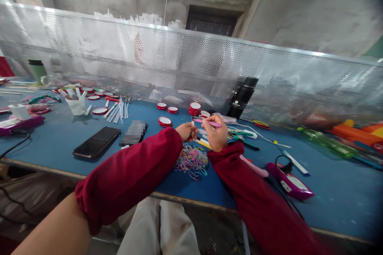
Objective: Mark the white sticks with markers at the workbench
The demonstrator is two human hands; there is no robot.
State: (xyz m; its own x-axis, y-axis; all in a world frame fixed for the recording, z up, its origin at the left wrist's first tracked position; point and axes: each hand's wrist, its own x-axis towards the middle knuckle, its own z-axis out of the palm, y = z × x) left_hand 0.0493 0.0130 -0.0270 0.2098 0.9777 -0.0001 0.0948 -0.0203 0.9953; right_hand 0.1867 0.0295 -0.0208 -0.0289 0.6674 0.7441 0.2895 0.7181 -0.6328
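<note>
My left hand [187,131] is closed in a pinch near the middle of the table. It holds a small pale piece [193,124] with a dark upper end, too small to name. My right hand [218,133] grips a pink-purple pen-shaped tool [213,123], whose tip points left at that piece. Below both hands lies a loose heap of colourful small rubber bands [192,161]. A yellow-and-white stick [203,142] rests between the hands. Behind them stands a red-edged round roll [194,108], with more such discs [165,121] to its left.
A phone [96,142], white sticks [117,111] and a cup of sticks [76,105] are at left. A black bottle [243,97] leans by the perforated metal screen [167,59]. At right lie a corded purple device [290,182] and a green plastic bottle [327,142].
</note>
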